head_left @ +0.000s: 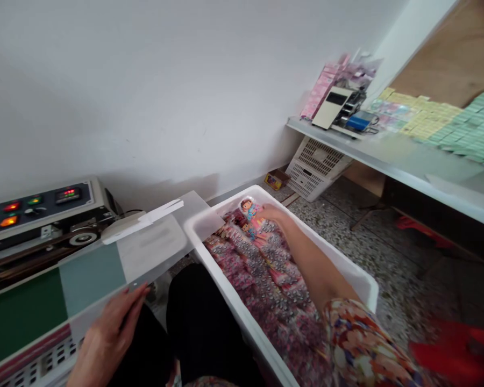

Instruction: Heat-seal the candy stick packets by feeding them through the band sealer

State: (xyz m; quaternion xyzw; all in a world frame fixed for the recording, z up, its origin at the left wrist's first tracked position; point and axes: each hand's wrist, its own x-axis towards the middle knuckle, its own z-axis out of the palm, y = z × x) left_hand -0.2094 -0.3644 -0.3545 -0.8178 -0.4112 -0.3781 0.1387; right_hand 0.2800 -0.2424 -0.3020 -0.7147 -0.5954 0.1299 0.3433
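Observation:
My right hand (269,214) reaches to the far end of a deep white plastic bin (334,255). Its fingers are closed on the edge of a shiny clear packet (248,207) printed with a cartoon figure. Beneath lie many small glossy packets (262,274) in pink and red, in rows that fill much of the bin. A second cartoon-figure packet (250,231) rests just below the held one. My left hand (108,336) is at the near edge of the worktable (92,269), holding nothing, its fingers stretched out and the thumb a little apart.
A machine with lit buttons and a red display (68,194) stands at left, with a white strip (143,221) beside it. At right, a bench (411,161) carries a small device (339,110) and stacked yellow and green packs (468,129). White crates (314,166) sit underneath.

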